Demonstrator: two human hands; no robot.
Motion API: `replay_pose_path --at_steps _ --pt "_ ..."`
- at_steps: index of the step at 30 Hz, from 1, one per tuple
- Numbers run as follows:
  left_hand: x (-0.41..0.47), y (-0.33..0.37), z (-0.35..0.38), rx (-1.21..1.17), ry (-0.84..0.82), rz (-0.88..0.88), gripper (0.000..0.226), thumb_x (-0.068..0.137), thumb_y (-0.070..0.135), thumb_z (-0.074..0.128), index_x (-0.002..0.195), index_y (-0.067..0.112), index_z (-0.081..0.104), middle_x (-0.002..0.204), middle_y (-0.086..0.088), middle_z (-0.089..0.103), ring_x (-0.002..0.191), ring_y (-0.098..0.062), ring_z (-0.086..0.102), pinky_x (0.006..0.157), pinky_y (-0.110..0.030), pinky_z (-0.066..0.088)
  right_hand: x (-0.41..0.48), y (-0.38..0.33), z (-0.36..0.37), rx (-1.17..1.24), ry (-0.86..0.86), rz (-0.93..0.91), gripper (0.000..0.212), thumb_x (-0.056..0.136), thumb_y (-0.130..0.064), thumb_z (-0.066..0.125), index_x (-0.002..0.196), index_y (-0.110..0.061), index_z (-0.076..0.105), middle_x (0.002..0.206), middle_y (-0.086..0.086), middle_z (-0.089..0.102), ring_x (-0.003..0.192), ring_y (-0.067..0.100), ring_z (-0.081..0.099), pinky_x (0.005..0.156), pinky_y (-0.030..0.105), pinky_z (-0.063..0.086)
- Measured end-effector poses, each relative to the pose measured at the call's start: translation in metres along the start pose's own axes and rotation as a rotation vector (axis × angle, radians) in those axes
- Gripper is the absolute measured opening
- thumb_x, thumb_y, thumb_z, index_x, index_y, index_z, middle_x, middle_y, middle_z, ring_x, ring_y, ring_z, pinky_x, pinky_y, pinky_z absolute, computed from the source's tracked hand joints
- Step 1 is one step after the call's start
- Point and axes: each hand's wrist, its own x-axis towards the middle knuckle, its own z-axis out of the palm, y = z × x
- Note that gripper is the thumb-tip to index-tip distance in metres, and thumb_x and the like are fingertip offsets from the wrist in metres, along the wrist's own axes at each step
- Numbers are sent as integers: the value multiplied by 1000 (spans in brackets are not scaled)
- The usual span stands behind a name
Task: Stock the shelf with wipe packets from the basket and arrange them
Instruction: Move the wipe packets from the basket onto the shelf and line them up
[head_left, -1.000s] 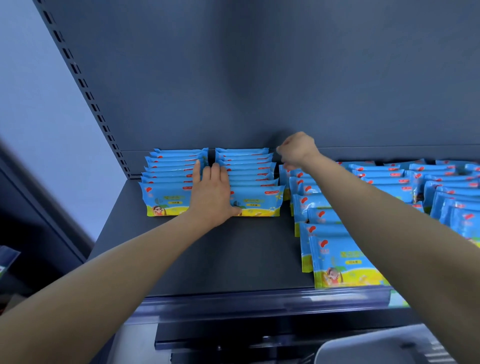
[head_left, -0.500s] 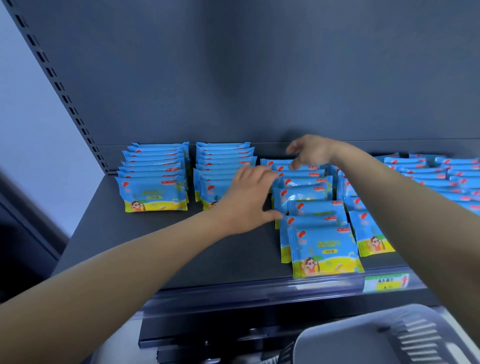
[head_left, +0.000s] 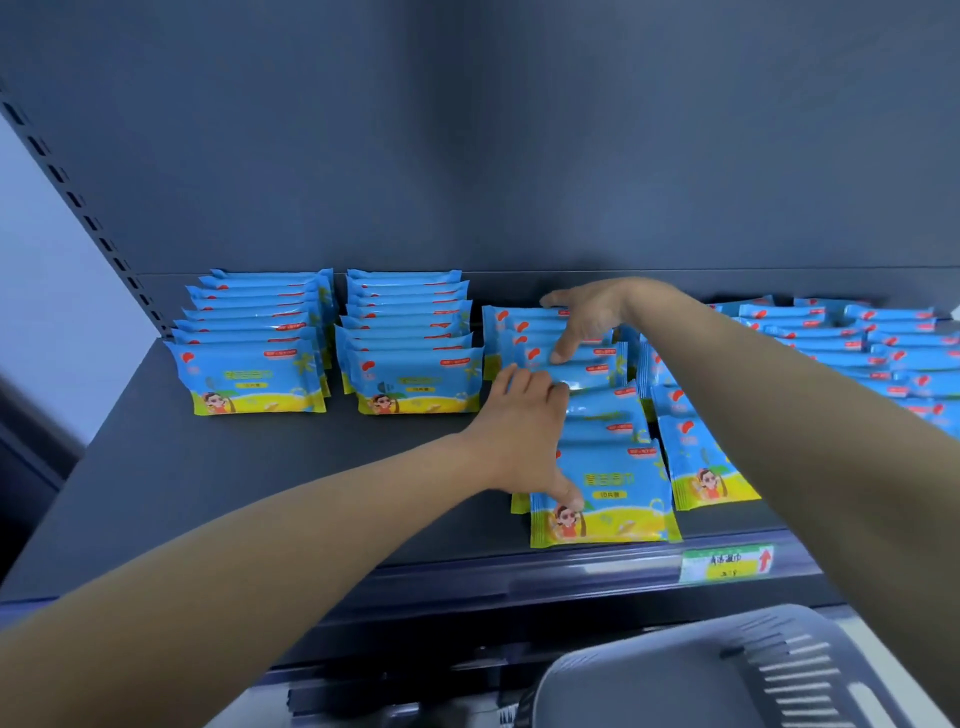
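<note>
Now we have both hands on the third row of shiny blue and yellow wipe packets (head_left: 597, 415) on the dark grey metal shelf (head_left: 260, 478). Our left hand (head_left: 524, 436) is spread wide over the row's left side, thumb on the front packet (head_left: 602, 493) and fingers further back. Our right hand (head_left: 587, 317) is open too, fingers resting on the packets at the back. Neither hand pinches anything. Two neat rows (head_left: 332, 338) stand well apart to the left. We think this row could go wrong, because it leans forward and reaches close to the shelf's front edge. If we push too hard, the slippery packets could slide off and fall. The grey plastic basket (head_left: 727, 675) waits below.
</note>
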Motion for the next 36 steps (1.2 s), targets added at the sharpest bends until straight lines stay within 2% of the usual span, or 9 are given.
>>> replay_pose_path --at_steps 3,5,7,11,14,19,29,33,36 --pt "4 0 -4 27 36 -45 102 60 73 64 131 6 38 125 -9 35 121 -29 26 112 -41 12 10 -4 -7 -35 -79 -4 93 70 -39 80 146 -22 28 145 -1 43 131 26 42 110 45 34" --pt "7 -2 -6 29 78 -76 97 61 69 65 130 7 38 122 -8 35 118 -28 28 112 -40 13 16 -6 -12 -15 -183 -15 72 72 -35 80 133 -19 45 129 1 59 114 24 58 103 44 44" --pt "9 -5 -6 27 123 -95 96 63 65 66 133 8 33 122 -7 35 118 -27 29 114 -40 11 21 -7 -16 14 -301 -18 59 74 -30 78 126 -17 54 120 4 66 105 25 65 99 45 48" --pt "10 -10 -2 3 168 -89 93 63 64 65 132 11 33 127 -4 35 122 -25 30 115 -40 5 31 -9 -21 10 -394 6 80 53 -35 88 124 -18 56 117 5 68 107 29 65 98 49 48" --pt "9 -13 -1 -6 168 -82 93 64 66 64 134 14 32 131 -1 33 126 -23 28 117 -40 0 44 -9 -23 -58 -471 29 83 45 -43 91 119 -19 62 116 4 69 108 30 64 100 50 46" --pt "7 -15 -1 -5 172 -78 94 66 68 61 137 16 30 136 1 31 132 -19 23 117 -39 -7 41 -16 -24 -146 -444 36 57 65 -38 82 116 -20 64 118 4 66 112 27 60 105 47 42" --pt "11 -16 -1 -11 181 -69 93 64 68 63 134 16 32 137 0 31 132 -18 23 114 -34 -12 42 -8 -21 -72 -396 -3 82 43 -48 87 117 -19 63 116 2 68 109 26 63 104 46 43" --pt "14 -15 -4 -22 148 -80 91 65 65 65 132 14 31 135 -1 36 130 -19 27 115 -36 -9 29 -10 -20 -83 -271 -14 57 71 -40 77 120 -17 58 120 1 63 112 24 58 102 41 44" --pt "15 -13 -5 -23 141 -81 88 66 62 65 131 14 31 129 -1 38 127 -19 31 118 -39 -5 24 -5 -17 -32 -192 -26 70 73 -36 77 131 -15 44 126 1 54 119 25 51 99 39 43"
